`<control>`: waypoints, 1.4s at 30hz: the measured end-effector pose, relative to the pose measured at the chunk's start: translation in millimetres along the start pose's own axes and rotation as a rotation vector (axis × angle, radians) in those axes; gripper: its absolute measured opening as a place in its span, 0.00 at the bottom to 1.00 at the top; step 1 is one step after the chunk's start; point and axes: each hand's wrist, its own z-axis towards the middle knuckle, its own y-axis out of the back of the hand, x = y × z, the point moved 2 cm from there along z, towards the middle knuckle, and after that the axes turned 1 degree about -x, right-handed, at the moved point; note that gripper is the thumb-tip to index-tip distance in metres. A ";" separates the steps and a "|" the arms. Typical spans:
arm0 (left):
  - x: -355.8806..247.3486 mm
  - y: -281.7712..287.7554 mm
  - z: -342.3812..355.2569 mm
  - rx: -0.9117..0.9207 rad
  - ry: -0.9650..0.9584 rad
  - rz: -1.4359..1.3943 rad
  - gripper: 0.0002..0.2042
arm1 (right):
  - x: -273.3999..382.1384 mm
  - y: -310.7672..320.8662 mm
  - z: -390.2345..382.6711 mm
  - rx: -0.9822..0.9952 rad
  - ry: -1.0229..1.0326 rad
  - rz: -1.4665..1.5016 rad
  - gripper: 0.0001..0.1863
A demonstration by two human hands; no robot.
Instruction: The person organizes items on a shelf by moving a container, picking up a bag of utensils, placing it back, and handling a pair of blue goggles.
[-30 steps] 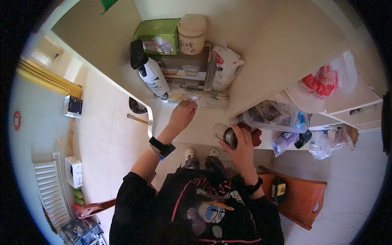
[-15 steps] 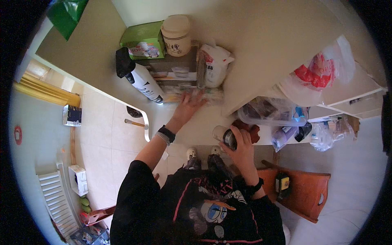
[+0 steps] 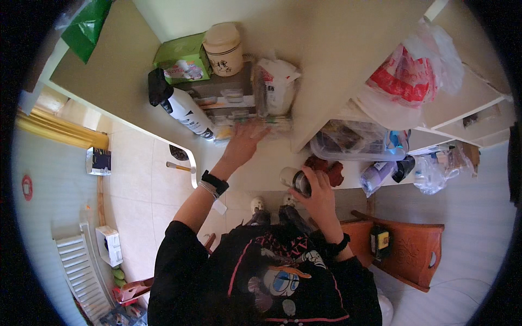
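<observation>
My left hand (image 3: 244, 144) reaches onto the shelf, its fingers stretched out and somewhat blurred over a row of clear plastic packets (image 3: 280, 124). Whether the fingertips touch the packets is hard to tell. Behind them is a dark tray (image 3: 236, 87) with small clear containers. In my right hand (image 3: 321, 198), a small clear jar with a dark lid (image 3: 293, 179) lies tilted on its side, held by the lid end above the shelf's front edge. A white bag with red print (image 3: 280, 87) stands to the right of the tray; a black-capped white spray can (image 3: 187, 114) leans at the left.
At the back are a green box (image 3: 182, 57) and a cream lidded canister (image 3: 224, 51). Right of the divider sit a clear plastic bin (image 3: 348, 144), a reddish-brown crumpled thing (image 3: 329, 169) and a red-and-white plastic bag (image 3: 405, 79). A wooden chair (image 3: 410, 252) stands below, right.
My left hand has shifted slightly left and nearer along the packets. My right hand keeps the jar almost in place. The whole view has turned a little.
</observation>
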 end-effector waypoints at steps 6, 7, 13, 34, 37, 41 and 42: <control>6.2 -2.7 -0.7 0.018 0.166 -0.106 0.38 | 2.2 -0.8 -3.9 0.041 0.018 0.024 0.33; 4.2 -2.7 0.2 0.018 0.173 -0.090 0.38 | 3.6 0.0 -3.8 0.049 0.020 0.037 0.33; -13.3 -3.6 -11.5 0.070 0.233 -0.041 0.32 | -2.1 -1.8 -6.3 0.066 -0.003 0.020 0.34; -37.0 22.9 -108.1 -0.065 0.364 -0.390 0.29 | 33.1 -28.3 14.5 0.132 0.140 0.042 0.31; -36.5 28.2 -107.1 -0.080 0.356 -0.420 0.27 | 32.0 -30.6 14.4 0.125 0.135 0.054 0.32; -33.7 22.5 -113.6 -0.047 0.306 -0.403 0.25 | 30.4 -36.6 26.7 0.126 0.177 0.022 0.33; -32.7 19.8 -115.4 -0.051 0.282 -0.404 0.24 | 34.1 -36.4 36.3 0.140 0.183 0.016 0.34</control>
